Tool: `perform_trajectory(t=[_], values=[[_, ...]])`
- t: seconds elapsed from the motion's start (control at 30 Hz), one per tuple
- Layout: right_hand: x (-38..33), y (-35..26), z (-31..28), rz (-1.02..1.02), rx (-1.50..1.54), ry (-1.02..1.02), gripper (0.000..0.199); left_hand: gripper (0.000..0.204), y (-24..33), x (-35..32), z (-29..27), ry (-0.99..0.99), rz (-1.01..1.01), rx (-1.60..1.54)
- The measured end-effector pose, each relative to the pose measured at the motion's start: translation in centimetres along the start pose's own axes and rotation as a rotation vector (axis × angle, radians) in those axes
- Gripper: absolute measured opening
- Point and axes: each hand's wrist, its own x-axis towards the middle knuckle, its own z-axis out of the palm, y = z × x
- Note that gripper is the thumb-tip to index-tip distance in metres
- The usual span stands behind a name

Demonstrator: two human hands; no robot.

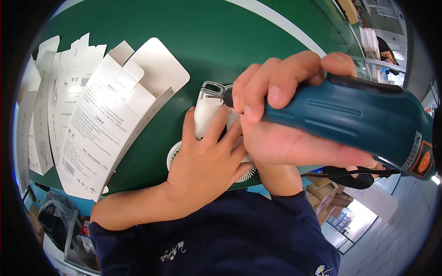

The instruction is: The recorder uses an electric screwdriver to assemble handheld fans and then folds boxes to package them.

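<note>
Along the tabletop's (216, 37) near edge, white fan casing (206, 117) lies under spread, non-gripping left hand (200, 161); right hand (276, 140) clutches teal electric screwdriver (340, 115), bit (212, 96) at casing's far end, fastening seemingly underway, rest done or left can't tell.

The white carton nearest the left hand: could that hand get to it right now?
Probably yes: nothing seems to block the way over the green tabletop from the left hand to the white carton, though it must leave the handheld fan beneath.
</note>
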Motion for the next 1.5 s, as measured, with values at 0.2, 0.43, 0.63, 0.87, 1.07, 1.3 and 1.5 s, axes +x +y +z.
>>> perform_trajectory(t=[0.2,0.43,0.63,0.87,1.07,1.3,1.5], values=[[0.0,-0.3,0.1,0.019,0.001,0.057,0.108,0.050,0.2,0.1,0.4,0.000,0.006,-0.024],[-0.4,-0.4,0.1,-0.046,-0.060,0.030,0.102,0.052,0.2,0.0,0.2,0.003,-0.009,-0.028],[-0.4,-1.2,0.1,-0.103,-0.126,0.003,0.097,0.050,0.1,0.0,0.1,-0.065,0.011,0.004],[-0.7,-2.0,-0.3,-0.118,-0.201,0.081,0.095,0.047,0.0,0.0,-0.2,-0.070,0.024,-0.015],[-1.4,-1.6,-0.8,-0.104,-0.181,0.067,0.099,0.047,0.1,0.2,-0.1,-0.045,0.028,-0.018],[-1.5,-1.6,-1.0,-0.102,-0.175,0.039,0.099,0.048,0.2,0.2,0.1,-0.027,0.022,-0.012],[-1.3,-1.4,-1.6,-0.089,-0.143,-0.039,0.097,0.048,0.2,0.1,-0.2,-0.028,0.025,-0.021]])
